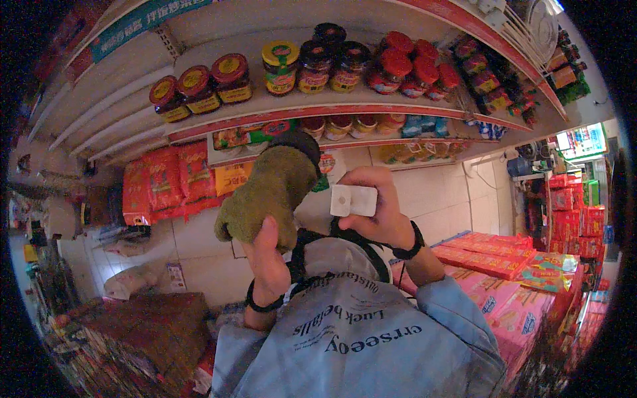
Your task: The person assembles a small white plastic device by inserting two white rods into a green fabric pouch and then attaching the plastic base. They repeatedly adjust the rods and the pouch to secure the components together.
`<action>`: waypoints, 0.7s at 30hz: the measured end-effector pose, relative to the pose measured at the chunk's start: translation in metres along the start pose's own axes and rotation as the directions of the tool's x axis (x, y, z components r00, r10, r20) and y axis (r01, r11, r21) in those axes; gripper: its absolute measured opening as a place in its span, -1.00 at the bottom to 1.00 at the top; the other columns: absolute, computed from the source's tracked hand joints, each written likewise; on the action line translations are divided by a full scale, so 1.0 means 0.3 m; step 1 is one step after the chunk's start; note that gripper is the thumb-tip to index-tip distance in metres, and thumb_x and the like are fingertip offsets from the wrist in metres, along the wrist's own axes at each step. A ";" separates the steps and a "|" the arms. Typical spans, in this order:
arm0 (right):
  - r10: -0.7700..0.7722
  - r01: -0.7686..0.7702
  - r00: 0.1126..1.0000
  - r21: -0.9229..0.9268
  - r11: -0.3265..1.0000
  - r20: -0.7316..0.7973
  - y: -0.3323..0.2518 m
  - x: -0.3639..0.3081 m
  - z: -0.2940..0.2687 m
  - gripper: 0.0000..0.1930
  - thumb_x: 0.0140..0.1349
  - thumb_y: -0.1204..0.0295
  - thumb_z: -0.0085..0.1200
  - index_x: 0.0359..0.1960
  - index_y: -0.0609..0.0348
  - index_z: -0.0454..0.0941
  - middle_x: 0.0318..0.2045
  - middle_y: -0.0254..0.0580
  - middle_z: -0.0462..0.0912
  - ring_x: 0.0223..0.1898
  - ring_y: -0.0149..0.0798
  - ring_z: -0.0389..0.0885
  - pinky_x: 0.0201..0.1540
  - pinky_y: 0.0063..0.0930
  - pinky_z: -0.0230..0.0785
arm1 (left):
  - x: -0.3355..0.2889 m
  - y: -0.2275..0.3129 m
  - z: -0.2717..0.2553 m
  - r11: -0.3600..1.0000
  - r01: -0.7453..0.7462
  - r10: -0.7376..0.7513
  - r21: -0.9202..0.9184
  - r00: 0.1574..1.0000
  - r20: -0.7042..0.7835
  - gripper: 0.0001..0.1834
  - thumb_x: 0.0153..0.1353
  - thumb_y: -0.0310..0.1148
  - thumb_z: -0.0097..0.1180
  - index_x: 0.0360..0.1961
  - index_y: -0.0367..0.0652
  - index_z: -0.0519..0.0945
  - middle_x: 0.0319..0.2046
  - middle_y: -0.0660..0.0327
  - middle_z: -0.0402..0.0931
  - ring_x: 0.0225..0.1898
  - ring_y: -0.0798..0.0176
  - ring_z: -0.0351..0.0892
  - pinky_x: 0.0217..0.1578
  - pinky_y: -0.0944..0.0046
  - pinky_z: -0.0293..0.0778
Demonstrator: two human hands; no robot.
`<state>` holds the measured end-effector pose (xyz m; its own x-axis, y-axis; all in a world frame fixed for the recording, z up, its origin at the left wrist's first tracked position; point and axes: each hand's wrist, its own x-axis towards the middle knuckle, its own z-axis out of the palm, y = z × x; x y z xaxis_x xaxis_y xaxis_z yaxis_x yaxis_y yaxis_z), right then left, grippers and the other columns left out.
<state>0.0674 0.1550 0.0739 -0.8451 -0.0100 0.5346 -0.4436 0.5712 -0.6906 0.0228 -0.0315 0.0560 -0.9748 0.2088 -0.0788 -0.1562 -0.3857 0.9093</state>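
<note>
My left hand (267, 275) is closed on an olive-green cloth (265, 196), its thumb showing at the near edge. The cloth bulges forward around a dark rounded thing (298, 142) that may be a jar; most of it is covered. To the right, my right hand (388, 222) grips a small white block-shaped object (353, 200) with a round mark on its face. I cannot make out its kind. Both hands are in front of my chest, apart from each other, and the cloth reaches up toward the shelf edge.
Above is a shelf (219, 126) with yellow-lidded, black-lidded and red-lidded jars (396, 63), plus bottles at the right. Packets and more jars (338, 126) fill the tier below. Red bags (166, 176) hang at left. Stacked red and pink boxes (504, 278) stand at lower right.
</note>
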 end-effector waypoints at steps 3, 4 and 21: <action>0.028 -0.029 0.999 0.056 0.998 0.017 0.002 -0.004 0.001 -0.30 -0.19 0.19 0.30 -0.08 0.17 0.13 -0.23 -0.17 0.34 -0.23 -0.33 0.39 -0.19 -0.49 0.27 | -0.010 0.026 0.019 0.985 -0.081 0.064 0.149 0.991 0.116 -0.60 0.13 -0.35 -0.23 -0.05 -0.40 0.29 -0.07 0.01 0.30 -0.04 0.10 0.28 -0.01 0.18 0.18; 0.058 -0.061 0.998 0.137 0.989 0.029 -0.009 -0.004 0.001 -0.27 -0.21 0.21 0.32 -0.07 0.17 0.12 -0.23 -0.17 0.34 -0.23 -0.34 0.39 -0.20 -0.50 0.28 | -0.020 -0.009 -0.017 0.985 -0.083 0.067 0.151 0.991 0.112 -0.60 0.13 -0.35 -0.23 -0.05 -0.40 0.29 -0.07 0.01 0.30 -0.04 0.10 0.28 -0.01 0.18 0.18; 0.326 -0.312 0.943 -0.165 0.936 0.061 -0.029 0.065 0.012 -0.17 -0.22 0.37 0.25 0.13 0.06 0.04 -0.56 -0.10 0.51 -0.55 -0.04 0.54 -0.53 -0.30 0.40 | -0.017 -0.024 0.001 0.541 -0.629 0.309 0.558 0.766 0.564 -0.59 0.03 -0.40 -0.10 -0.07 -0.38 0.35 -0.07 -0.07 0.31 0.00 -0.07 0.26 0.03 0.13 0.13</action>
<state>0.0538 0.1470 0.0885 -0.9601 0.1261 0.2495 -0.1019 0.6730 -0.7326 0.0289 -0.0296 0.0498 -0.7046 0.5476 0.4513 0.6179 0.1609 0.7696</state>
